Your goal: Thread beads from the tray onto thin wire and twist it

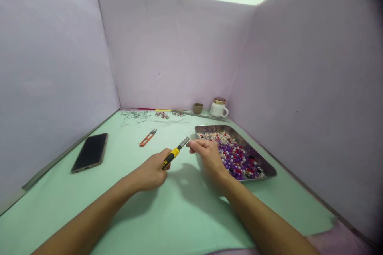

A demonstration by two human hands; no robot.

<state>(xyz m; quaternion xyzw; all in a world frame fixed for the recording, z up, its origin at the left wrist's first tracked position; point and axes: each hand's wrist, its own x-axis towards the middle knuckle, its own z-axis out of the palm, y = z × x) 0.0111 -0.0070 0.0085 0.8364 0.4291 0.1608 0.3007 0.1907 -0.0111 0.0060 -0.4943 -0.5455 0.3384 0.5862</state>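
Your left hand [154,169] grips a yellow-and-black tool [174,154] above the bench [179,215].
Your left fingers wrap its handle, its metal end angled toward your right hand [209,158]; those fingers are pinched together at its tip, though you can't tell on what. The metal tray [271,169] of beads [236,158] sits just beside your right hand.

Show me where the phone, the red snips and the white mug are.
phone [91,151]: head view, on its dark screen
red snips [146,139]: head view, on the handle
white mug [217,110]: head view, on its body
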